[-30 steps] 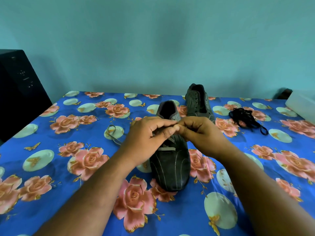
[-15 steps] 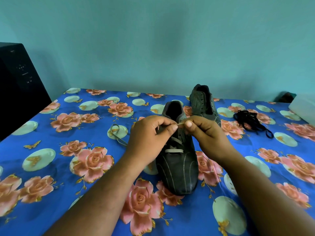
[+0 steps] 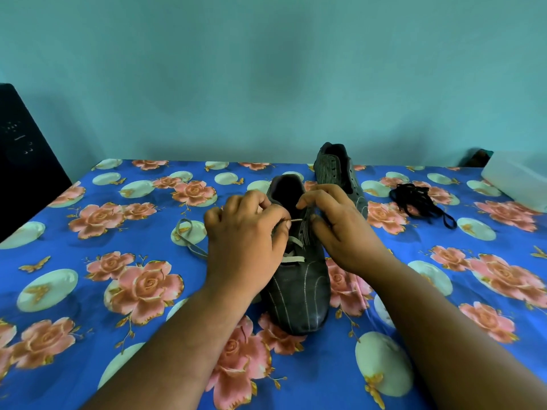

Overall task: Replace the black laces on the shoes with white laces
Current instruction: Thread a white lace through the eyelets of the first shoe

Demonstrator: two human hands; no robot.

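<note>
The near shoe [image 3: 299, 279] is stood toe-forward on the flowered cloth [image 3: 88, 291], and a white lace [image 3: 291, 257] is already crossed through its lowest eyelets. The lace tip is pinched between thumb and forefinger of the left hand [image 3: 245, 241] and is pointed across the tongue toward the eyelet row on the right flap, which is held by the curled fingers of the right hand [image 3: 346, 232]. A miss could easily be made here: the eyelets are small and dark against dark material, so the tip may be pushed beside the hole or into the wrong one, and a row could be skipped. If the flap is let go, the eyelet may be lost under the fingers. The loose end of the lace [image 3: 189, 235], left lying on the cloth to the left, could be dragged through and the two sides made uneven if too much is pulled. The second shoe [image 3: 337, 173] is seen behind without a lace, and the black laces [image 3: 420, 199] are heaped well apart to the right. No brand, label or legible writing can be made out on anything.
</note>
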